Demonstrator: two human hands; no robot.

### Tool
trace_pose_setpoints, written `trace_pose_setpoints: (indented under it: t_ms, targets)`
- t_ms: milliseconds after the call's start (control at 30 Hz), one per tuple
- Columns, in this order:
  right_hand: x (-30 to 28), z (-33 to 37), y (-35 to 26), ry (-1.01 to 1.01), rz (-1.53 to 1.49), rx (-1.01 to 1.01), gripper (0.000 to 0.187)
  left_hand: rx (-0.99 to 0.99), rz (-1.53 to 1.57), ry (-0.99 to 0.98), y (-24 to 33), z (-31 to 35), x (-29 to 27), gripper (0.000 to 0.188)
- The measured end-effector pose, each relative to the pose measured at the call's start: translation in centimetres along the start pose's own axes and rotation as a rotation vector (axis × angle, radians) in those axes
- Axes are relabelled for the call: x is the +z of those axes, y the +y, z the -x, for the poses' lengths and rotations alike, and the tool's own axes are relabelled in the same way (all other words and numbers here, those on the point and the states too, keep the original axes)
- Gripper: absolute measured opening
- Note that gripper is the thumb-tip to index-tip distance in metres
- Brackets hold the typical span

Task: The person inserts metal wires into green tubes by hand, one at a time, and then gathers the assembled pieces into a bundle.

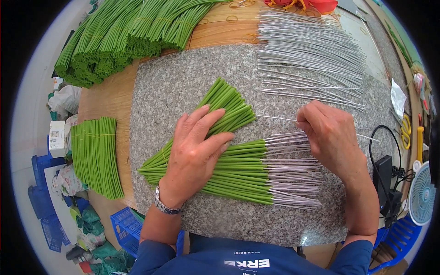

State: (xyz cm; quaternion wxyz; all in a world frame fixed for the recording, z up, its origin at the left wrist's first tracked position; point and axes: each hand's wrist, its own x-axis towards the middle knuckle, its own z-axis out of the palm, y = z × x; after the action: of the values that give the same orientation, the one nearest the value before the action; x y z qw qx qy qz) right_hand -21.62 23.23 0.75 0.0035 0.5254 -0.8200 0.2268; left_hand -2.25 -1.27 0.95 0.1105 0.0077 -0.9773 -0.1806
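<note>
— How far along are we?

— A good row of wired green tubes (238, 172) lies nearest us. Our left hand (195, 149) presses flat and open on the tubes; our right hand (327, 135) pinches one thin wire (279, 119).

— And left?

— Smooth loose tubes (227, 103) on the speckled stone tabletop (169, 87), stiff silvery wires (307, 50) beyond, then bundled tubes (123, 32).

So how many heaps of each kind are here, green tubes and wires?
Plain green tube heaps: 3
Green tubes fitted with wires: 1 row
Bare silver wire heaps: 1
Single wire in the right hand: 1
Total: 6
</note>
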Motion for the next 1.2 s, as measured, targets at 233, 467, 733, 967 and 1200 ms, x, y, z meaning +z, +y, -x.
trace_pose_setpoints:
  t_ms: [233,467,733,967,1200]
  targets:
    - [0.2,0.0,0.1,-0.021,-0.017,-0.029,0.015,0.002,0.003,0.0,-0.1,0.1,0.0,0.024]
    - [0.4,-0.4,0.7,0.065,0.006,-0.13,0.012,-0.006,0.009,-0.004,0.1,0.0,-0.1,0.025]
    - [0.7,-0.6,2.4,0.037,-0.06,-0.228,0.015,-0.008,0.011,-0.002,0.1,0.0,-0.1,0.023]
    - [0.9,-0.6,2.2,0.017,-0.117,-0.239,0.014,-0.006,0.034,-0.003,0.1,-0.1,-0.2,0.027]
    - [2.1,-0.3,-1.8,-0.01,-0.114,-0.297,0.007,-0.037,0.025,-0.016,0.3,0.0,-0.3,0.032]
